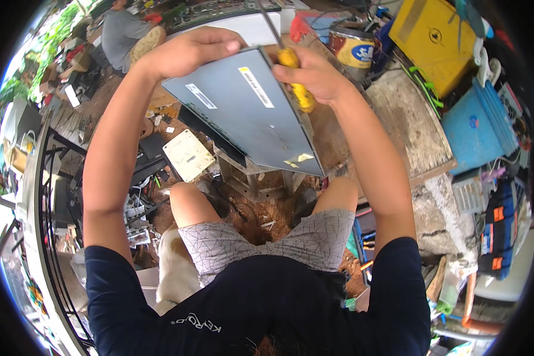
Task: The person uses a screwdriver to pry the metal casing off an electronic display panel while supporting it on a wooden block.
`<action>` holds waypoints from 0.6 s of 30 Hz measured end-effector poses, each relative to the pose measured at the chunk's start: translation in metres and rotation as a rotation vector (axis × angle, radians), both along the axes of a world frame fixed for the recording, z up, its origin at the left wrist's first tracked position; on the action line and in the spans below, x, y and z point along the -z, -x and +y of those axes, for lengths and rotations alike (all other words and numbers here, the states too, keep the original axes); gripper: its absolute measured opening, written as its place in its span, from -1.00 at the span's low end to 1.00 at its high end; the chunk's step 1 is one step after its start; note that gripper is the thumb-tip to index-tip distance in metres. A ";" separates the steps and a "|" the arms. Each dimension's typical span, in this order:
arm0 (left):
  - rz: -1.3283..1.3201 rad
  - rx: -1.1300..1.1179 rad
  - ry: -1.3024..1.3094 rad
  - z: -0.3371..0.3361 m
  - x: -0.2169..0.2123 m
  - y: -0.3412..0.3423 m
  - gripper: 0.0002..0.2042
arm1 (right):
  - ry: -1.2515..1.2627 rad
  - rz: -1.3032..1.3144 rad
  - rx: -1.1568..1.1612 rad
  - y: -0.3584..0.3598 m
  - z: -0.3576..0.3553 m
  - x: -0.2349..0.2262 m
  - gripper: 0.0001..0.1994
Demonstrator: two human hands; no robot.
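Note:
A flat grey metal case [243, 113] with stuck-on labels stands tilted on its edge in front of me, over a small stool [258, 184]. My left hand [199, 52] grips the case's top edge, its fingers curled over the far side. At the case's upper right corner, my right hand [317, 74] is closed around a screwdriver [289, 58] with a yellow handle. Its metal shaft points up and away from me. The far side of the case and the screwdriver's tip cannot be made out. A dark panel [210, 133] shows behind the case's lower left.
A cream square plate [188, 155] lies left of the stool among scattered parts. To the right are a wooden bench [409, 118], a tin can [353, 50], a yellow panel [433, 35] and a blue bucket [477, 121]. A white-and-tan animal [177, 267] is beside my left leg. Another person [121, 35] sits far left.

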State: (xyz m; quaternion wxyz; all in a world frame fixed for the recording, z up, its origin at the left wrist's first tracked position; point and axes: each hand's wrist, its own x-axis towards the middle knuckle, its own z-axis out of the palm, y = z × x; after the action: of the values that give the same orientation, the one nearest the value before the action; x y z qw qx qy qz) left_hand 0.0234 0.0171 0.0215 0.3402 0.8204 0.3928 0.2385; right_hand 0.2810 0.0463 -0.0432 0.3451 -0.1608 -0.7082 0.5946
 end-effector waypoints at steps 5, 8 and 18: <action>0.101 0.152 0.086 0.009 -0.013 -0.002 -0.64 | 0.017 -0.062 0.010 -0.025 0.018 0.005 -0.62; 0.067 0.178 0.251 0.001 -0.019 0.000 -0.64 | 0.030 -0.079 -0.033 -0.043 0.029 0.008 -0.59; 0.263 0.247 0.291 -0.016 -0.016 -0.028 -0.64 | 0.100 -0.077 0.002 -0.078 0.035 0.010 -0.45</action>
State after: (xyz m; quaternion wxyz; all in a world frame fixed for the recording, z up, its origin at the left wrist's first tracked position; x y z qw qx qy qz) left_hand 0.0513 0.0013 0.0374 0.4274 0.8285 0.3608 0.0268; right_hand 0.3594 0.0811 -0.0535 0.3099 -0.2015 -0.6902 0.6221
